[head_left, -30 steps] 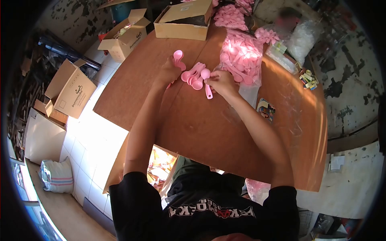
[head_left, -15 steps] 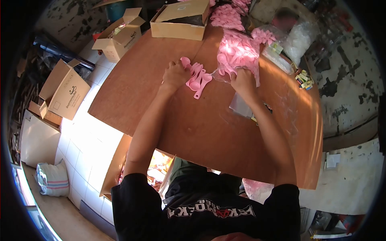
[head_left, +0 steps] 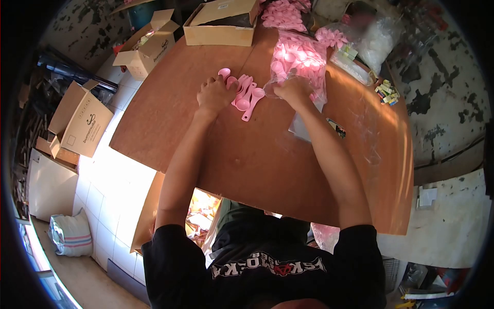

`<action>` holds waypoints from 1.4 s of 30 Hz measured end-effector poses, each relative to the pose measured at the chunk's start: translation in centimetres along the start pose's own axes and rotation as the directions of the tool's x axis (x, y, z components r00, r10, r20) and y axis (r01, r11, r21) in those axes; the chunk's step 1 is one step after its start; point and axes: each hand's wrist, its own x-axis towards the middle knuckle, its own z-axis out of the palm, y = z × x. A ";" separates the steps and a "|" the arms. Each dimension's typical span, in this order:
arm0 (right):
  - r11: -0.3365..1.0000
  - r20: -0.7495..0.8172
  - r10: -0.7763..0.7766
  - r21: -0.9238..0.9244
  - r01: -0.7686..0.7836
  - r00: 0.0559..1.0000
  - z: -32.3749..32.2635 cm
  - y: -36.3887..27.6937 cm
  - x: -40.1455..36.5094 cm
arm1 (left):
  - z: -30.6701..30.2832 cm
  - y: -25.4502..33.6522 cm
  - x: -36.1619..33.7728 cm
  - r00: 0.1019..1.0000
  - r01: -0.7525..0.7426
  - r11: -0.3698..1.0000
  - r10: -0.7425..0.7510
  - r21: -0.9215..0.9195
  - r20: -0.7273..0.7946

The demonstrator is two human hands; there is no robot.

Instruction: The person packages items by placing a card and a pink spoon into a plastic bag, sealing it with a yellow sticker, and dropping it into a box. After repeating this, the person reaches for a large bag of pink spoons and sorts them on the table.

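Note:
A small pile of pink plastic spoons [head_left: 247, 98] lies on the brown table [head_left: 257, 159]. My left hand [head_left: 213, 94] rests on the table just left of the pile, fingers curled, with a pink spoon bowl [head_left: 224, 73] sticking out past the fingertips. A clear bag full of pink spoons [head_left: 301, 56] lies to the right of the pile. At its near edge my right hand [head_left: 293, 91] grips the bag's plastic. An empty flat clear bag [head_left: 303, 126] lies under my right forearm.
An open cardboard box [head_left: 221, 24] stands at the table's far edge, with more pink spoons [head_left: 283, 15] and clear bags [head_left: 378, 38] behind. Small coloured pieces [head_left: 386, 92] and a card [head_left: 335, 127] lie at right. Cardboard boxes [head_left: 82, 119] and a sack [head_left: 72, 233] are on the floor at left.
My left hand came down from holding spoons up and now rests beside the pile. My right hand left the pile and moved to the bag's edge.

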 end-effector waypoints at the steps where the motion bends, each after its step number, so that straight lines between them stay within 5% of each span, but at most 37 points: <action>1: 1.000 -0.001 0.000 0.000 0.000 1.000 0.7 0.0 0.0 | 0.4 -0.3 0.1 1.000 -0.014 1.000 0.014 0.007 -0.013; 3: 0.995 -0.186 0.070 -0.058 -0.082 0.980 2.3 0.1 0.6 | 0.1 -0.3 0.6 0.999 -0.034 0.999 0.034 0.010 -0.037; 10: 0.992 -0.160 -0.103 -0.095 0.088 0.982 2.3 1.2 -0.8 | -2.2 0.2 -1.9 0.998 -0.031 0.998 0.028 -0.046 -0.056; 12: 0.988 -0.180 -0.150 0.014 0.154 0.972 1.4 1.5 -1.7 | -2.9 0.4 -3.1 0.997 -0.046 0.998 0.043 -0.039 -0.064; 14: 0.980 -0.171 -0.167 0.082 0.182 0.971 0.0 1.6 -2.5 | -3.7 0.7 -4.7 0.938 -0.151 0.987 0.161 0.055 -0.308; 19: 0.945 -0.261 -0.249 0.146 0.293 0.933 0.4 4.2 -1.7 | -6.3 3.2 -9.6 0.851 -0.345 0.934 0.268 -0.095 -0.453; 21: 0.901 -0.280 -0.218 0.311 0.303 0.935 -1.0 4.0 -2.5 | -6.9 4.4 -11.3 0.826 -0.425 0.887 0.299 -0.179 -0.477; 23: 0.854 -0.215 -0.174 0.454 0.256 0.961 -2.2 4.0 -3.3 | -7.0 5.9 -13.0 0.802 -0.581 0.672 0.375 -0.459 -0.465; 25: 0.788 -0.137 -0.136 0.585 0.192 0.981 -3.0 4.3 -4.4 | -5.2 6.6 -14.3 0.797 -0.599 0.614 0.393 -0.515 -0.459; 27: 0.432 0.230 -0.181 0.892 -0.132 0.956 -3.3 4.8 -6.0 | -2.9 8.2 -16.2 0.961 -0.210 0.086 0.203 -0.974 -0.190; 28: 0.433 0.231 -0.180 0.891 -0.134 0.956 -3.4 4.7 -7.2 | -2.4 9.0 -17.2 0.990 -0.055 0.006 0.133 -0.998 -0.054; 29: 0.349 0.278 -0.135 0.912 -0.217 0.951 -3.5 4.5 -8.9 | -1.8 9.3 -17.4 0.990 -0.051 0.004 0.132 -0.999 -0.050; 31: 0.264 0.332 -0.092 0.917 -0.299 0.939 -3.7 4.2 -11.8 | -0.3 9.8 -17.7 0.933 0.349 -0.217 0.172 -0.912 0.316; 32: 0.193 0.324 -0.222 0.939 -0.285 0.919 -3.8 4.1 -13.0 | -0.5 10.4 -17.9 0.894 0.436 -0.308 0.253 -0.846 0.369; 35: 0.101 0.259 -0.434 0.966 -0.239 0.863 -4.0 3.2 -16.0 | 0.9 10.7 -17.6 0.851 0.494 -0.345 0.381 -0.798 0.362; 37: 0.107 0.216 -0.398 0.976 -0.189 0.892 -5.2 2.7 -17.9 | 1.4 11.2 -18.3 0.863 0.494 -0.376 0.320 -0.784 0.390; 42: -0.063 0.129 -0.217 0.987 -0.145 0.968 -4.0 2.5 -19.1 | 1.6 12.6 -19.4 0.980 0.198 -0.566 0.104 -0.800 0.169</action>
